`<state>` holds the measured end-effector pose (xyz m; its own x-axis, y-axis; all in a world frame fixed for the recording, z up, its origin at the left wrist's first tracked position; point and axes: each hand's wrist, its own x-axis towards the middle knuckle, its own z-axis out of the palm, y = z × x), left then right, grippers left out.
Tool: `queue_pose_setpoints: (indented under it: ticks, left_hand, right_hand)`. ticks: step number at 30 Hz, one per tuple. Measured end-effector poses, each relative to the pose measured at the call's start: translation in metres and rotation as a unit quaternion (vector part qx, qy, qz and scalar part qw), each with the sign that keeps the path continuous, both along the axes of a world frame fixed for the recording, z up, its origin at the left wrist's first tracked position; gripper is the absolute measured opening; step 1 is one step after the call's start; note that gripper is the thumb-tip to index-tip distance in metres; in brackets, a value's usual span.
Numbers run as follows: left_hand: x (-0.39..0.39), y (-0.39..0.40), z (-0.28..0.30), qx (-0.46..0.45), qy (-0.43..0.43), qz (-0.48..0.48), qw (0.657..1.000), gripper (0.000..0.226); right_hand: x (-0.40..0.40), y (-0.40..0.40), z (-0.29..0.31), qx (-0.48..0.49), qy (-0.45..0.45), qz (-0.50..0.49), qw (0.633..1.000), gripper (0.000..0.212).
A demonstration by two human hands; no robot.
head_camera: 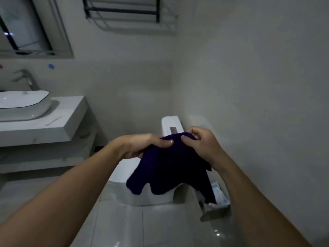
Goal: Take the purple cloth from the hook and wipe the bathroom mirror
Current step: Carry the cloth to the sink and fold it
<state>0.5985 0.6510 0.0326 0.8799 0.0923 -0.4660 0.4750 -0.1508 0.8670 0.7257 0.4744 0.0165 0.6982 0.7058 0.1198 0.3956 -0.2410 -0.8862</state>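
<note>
The dark purple cloth (pixel 167 166) hangs bunched between both my hands, above the toilet. My left hand (pixel 142 145) grips its upper left edge, thumb pressed on top. My right hand (pixel 201 143) pinches its upper right edge with the fingers curled over it. The cloth's lower folds dangle freely. The bathroom mirror (pixel 23 25) is on the wall at the upper left, above the basin, seen at a slant. No hook is in view.
A white toilet (pixel 135 195) stands right below the cloth, against the right wall. A white basin (pixel 23 104) with a tap (pixel 26 79) sits on a marble counter (pixel 53 125) at the left. A metal towel rack (pixel 124 13) hangs on the far wall. A small bin (pixel 215 209) stands by the toilet.
</note>
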Motion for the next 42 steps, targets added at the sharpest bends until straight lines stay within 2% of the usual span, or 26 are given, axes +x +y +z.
queue_pose_setpoints:
  ticks: [3, 6, 7, 9, 11, 13, 15, 16, 18, 19, 22, 25, 27, 30, 33, 37, 40, 42]
  left_hand:
    - [0.011, 0.024, -0.023, -0.094, 0.006, 0.000, 0.996, 0.043]
    - [0.028, 0.052, -0.043, -0.161, -0.023, 0.048, 0.985, 0.038]
    - [0.033, 0.065, -0.050, -0.184, -0.037, 0.072, 0.980, 0.036]
    - [0.043, 0.098, -0.059, -0.223, -0.057, 0.128, 0.965, 0.038]
    - [0.047, 0.130, -0.061, -0.251, -0.065, 0.167, 0.951, 0.046]
    - [0.048, 0.160, -0.063, -0.263, -0.071, 0.206, 0.940, 0.051]
    - [0.047, 0.189, -0.063, -0.268, -0.069, 0.246, 0.929, 0.059]
    - [0.045, 0.201, -0.063, -0.271, -0.062, 0.267, 0.923, 0.063]
    - [0.036, 0.222, -0.063, -0.270, -0.045, 0.302, 0.913, 0.070]
    - [0.032, 0.232, -0.062, -0.266, -0.038, 0.316, 0.910, 0.070]
    - [0.016, 0.267, -0.059, -0.236, -0.030, 0.393, 0.888, 0.055]
    - [-0.009, 0.302, -0.055, -0.184, -0.013, 0.490, 0.852, 0.047]
    - [-0.033, 0.333, -0.067, -0.156, 0.003, 0.566, 0.809, 0.042]
    - [-0.069, 0.375, -0.095, -0.158, 0.012, 0.669, 0.726, 0.043]
    - [-0.086, 0.408, -0.104, -0.178, 0.007, 0.715, 0.676, 0.035]
    - [-0.097, 0.467, -0.096, -0.163, -0.009, 0.750, 0.641, 0.024]
    - [-0.101, 0.522, -0.084, -0.172, -0.039, 0.758, 0.628, 0.016]
    - [-0.101, 0.556, -0.076, -0.206, -0.059, 0.754, 0.621, 0.023]
  right_hand:
    - [0.022, 0.057, 0.011, -0.043, -0.017, 0.091, 0.995, 0.018]
    - [0.043, 0.120, 0.001, -0.106, -0.108, 0.134, 0.979, 0.015]
    - [0.050, 0.137, -0.007, -0.108, -0.123, 0.114, 0.980, 0.011]
    - [0.060, 0.162, -0.025, -0.069, -0.105, 0.008, 0.992, 0.024]
    - [0.067, 0.179, -0.044, -0.036, -0.020, -0.102, 0.994, 0.024]
    - [0.074, 0.199, -0.071, -0.091, 0.143, -0.110, 0.979, 0.034]
    - [0.080, 0.224, -0.091, -0.134, 0.340, -0.027, 0.931, 0.057]
    - [0.082, 0.238, -0.098, -0.126, 0.418, 0.026, 0.900, 0.066]
    - [0.083, 0.270, -0.103, -0.063, 0.504, 0.103, 0.855, 0.064]
    - [0.082, 0.286, -0.102, -0.033, 0.515, 0.119, 0.848, 0.057]
    - [0.073, 0.340, -0.092, 0.012, 0.515, 0.162, 0.842, 0.043]
    - [0.060, 0.394, -0.090, -0.037, 0.463, 0.228, 0.856, 0.033]
    - [0.050, 0.430, -0.090, -0.073, 0.398, 0.233, 0.884, 0.027]
    - [0.033, 0.488, -0.092, -0.094, 0.346, 0.241, 0.902, 0.019]
    - [0.017, 0.549, -0.095, -0.085, 0.286, 0.244, 0.923, 0.019]
    - [0.010, 0.624, -0.079, -0.036, 0.226, 0.257, 0.939, 0.017]
    - [0.009, 0.678, -0.059, -0.003, 0.233, 0.260, 0.937, 0.027]
    - [0.006, 0.715, -0.047, 0.011, 0.246, 0.256, 0.935, 0.030]
